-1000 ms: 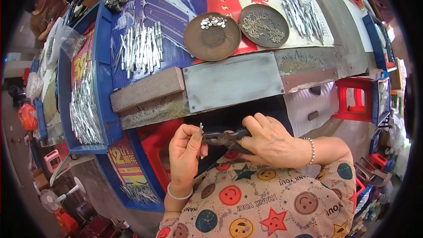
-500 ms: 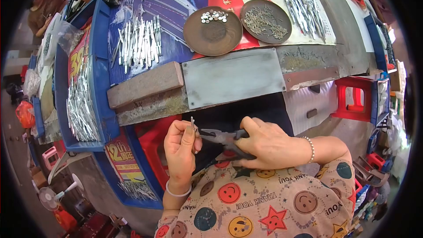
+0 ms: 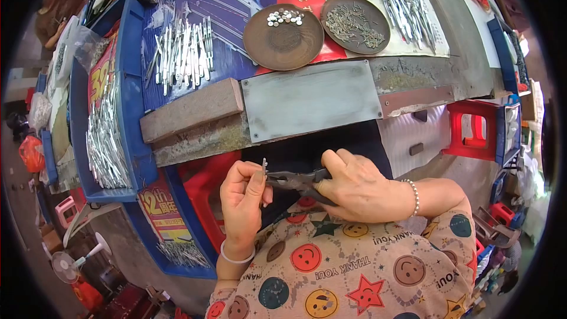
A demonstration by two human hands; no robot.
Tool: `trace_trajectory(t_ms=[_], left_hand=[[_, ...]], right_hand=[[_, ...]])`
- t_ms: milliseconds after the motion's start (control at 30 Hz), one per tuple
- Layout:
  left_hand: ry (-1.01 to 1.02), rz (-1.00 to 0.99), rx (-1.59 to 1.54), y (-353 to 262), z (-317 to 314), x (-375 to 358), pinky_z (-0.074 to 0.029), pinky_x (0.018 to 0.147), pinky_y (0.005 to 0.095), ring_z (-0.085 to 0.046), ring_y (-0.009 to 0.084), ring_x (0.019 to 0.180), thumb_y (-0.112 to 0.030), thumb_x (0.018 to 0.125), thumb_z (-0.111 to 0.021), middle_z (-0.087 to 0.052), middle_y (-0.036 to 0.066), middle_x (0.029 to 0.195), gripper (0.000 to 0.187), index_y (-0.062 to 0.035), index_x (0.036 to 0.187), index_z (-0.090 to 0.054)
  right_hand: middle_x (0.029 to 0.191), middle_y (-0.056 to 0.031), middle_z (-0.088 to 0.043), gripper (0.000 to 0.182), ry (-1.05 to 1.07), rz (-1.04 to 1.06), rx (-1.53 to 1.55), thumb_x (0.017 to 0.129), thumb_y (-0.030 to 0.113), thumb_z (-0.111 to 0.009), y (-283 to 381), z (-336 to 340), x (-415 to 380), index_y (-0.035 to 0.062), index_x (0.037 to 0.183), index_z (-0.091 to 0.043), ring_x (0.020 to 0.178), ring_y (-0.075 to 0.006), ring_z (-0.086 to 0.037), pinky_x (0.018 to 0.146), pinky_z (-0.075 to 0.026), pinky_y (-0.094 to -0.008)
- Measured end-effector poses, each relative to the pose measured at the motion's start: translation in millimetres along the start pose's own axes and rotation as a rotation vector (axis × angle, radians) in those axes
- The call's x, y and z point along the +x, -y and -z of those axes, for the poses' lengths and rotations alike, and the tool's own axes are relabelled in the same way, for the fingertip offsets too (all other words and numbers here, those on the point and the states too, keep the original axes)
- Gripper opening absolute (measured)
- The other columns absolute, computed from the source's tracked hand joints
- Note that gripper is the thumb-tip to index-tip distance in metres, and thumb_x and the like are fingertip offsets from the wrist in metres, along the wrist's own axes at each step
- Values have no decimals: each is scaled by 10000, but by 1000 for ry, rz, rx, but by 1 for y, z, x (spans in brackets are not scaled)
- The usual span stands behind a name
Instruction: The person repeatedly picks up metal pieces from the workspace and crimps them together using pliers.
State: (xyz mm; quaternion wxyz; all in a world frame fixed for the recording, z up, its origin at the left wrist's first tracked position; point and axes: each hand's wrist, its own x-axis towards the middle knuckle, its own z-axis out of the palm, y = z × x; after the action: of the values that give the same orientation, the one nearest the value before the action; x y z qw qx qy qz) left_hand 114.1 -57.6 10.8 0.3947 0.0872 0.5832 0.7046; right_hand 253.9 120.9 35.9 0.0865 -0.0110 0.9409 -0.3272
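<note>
In the head view, my left hand (image 3: pixel 242 198) pinches a slim metal piece (image 3: pixel 264 164) upright between thumb and fingers, its lower part hidden by them. My right hand (image 3: pixel 361 192) is wrapped round the dark handles of a pair of pliers (image 3: pixel 290 179). The plier jaws point left and meet the metal piece beside my left thumb; whether they bite on it is too small to tell. Both hands are in front of the bench edge, above my lap.
On the bench lie a plate of small silver discs (image 3: pixel 283 47), a plate of small pins (image 3: pixel 356 23), metal strips (image 3: pixel 184 53) and tweezer-like pieces (image 3: pixel 407 15). A metal plate (image 3: pixel 313 100) covers the bench edge. A blue crate (image 3: pixel 134 100) of strips stands left, a red stool (image 3: pixel 469 130) right.
The plier handles have come closer together in my right hand. My left hand and the metal piece have shifted slightly right. The bench sits a little higher in view.
</note>
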Motion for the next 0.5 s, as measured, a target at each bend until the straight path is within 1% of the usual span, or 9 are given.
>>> trace_trajectory(t_ms=[33, 100, 133, 233, 267, 367, 400, 500], left_hand=[[-5, -14, 18, 1, 1, 0, -359, 497, 193, -494, 53, 581, -137, 1005, -574, -543, 10, 833, 155, -26, 902, -542], [-12, -49, 54, 5, 5, 2, -363, 501, 191, -494, 54, 579, -137, 1004, -577, -548, 15, 864, 160, -21, 899, -541], [-8, -55, 47, 5, 6, 3, -361, 501, 190, -493, 54, 578, -141, 1004, -577, -547, 14, 853, 160, -24, 902, -542], [-13, -48, 11, 5, 8, 2, -356, 501, 187, -490, 52, 577, -155, 1005, -578, -541, 7, 813, 158, -31, 913, -544], [-17, -33, -15, 5, 8, 2, -355, 501, 187, -488, 52, 577, -159, 1006, -578, -537, 4, 796, 156, -34, 919, -544], [-17, -2, -40, 4, 7, 1, -350, 499, 186, -485, 51, 575, -168, 1007, -577, -525, -6, 753, 152, -39, 933, -545], [-14, 8, -41, 4, 7, 1, -348, 498, 186, -484, 50, 575, -171, 1008, -576, -521, -8, 741, 151, -41, 938, -545], [-2, 21, -53, 4, 6, -1, -351, 502, 188, -480, 50, 575, -165, 1008, -576, -521, -10, 741, 146, -39, 941, -546]], right_hand=[[916, -152, -436, 325, 24, -15, 68, 735, 280, -780, 1, 2, 1, 9, 854, -646, 822, -310, -545, 632, -488, -392], [917, -172, -443, 342, 294, -84, 493, 768, 298, -755, -5, 12, 7, -12, 860, -643, 824, -330, -561, 637, -491, -416], [917, -182, -447, 353, 432, -116, 708, 785, 307, -743, -7, 14, 9, -22, 863, -641, 824, -340, -569, 639, -493, -428], [929, -199, -451, 386, 291, -3, 504, 807, 347, -719, -7, 0, 2, -25, 883, -647, 827, -344, -577, 651, -492, -434], [945, -189, -455, 366, 152, 14, 366, 784, 327, -749, -5, -2, 1, -12, 888, -659, 848, -333, -567, 648, -496, -413], [969, -173, -457, 347, 6, 14, 119, 749, 295, -781, -1, -1, 0, 0, 886, -659, 882, -314, -545, 643, -498, -389], [975, -154, -448, 341, -28, 25, 70, 707, 267, -803, -1, -4, -1, 12, 881, -659, 904, -294, -521, 652, -500, -368], [953, -139, -433, 323, -70, 49, -2, 688, 263, -805, -2, -5, -1, 32, 854, -653, 879, -277, -511, 644, -485, -346]])
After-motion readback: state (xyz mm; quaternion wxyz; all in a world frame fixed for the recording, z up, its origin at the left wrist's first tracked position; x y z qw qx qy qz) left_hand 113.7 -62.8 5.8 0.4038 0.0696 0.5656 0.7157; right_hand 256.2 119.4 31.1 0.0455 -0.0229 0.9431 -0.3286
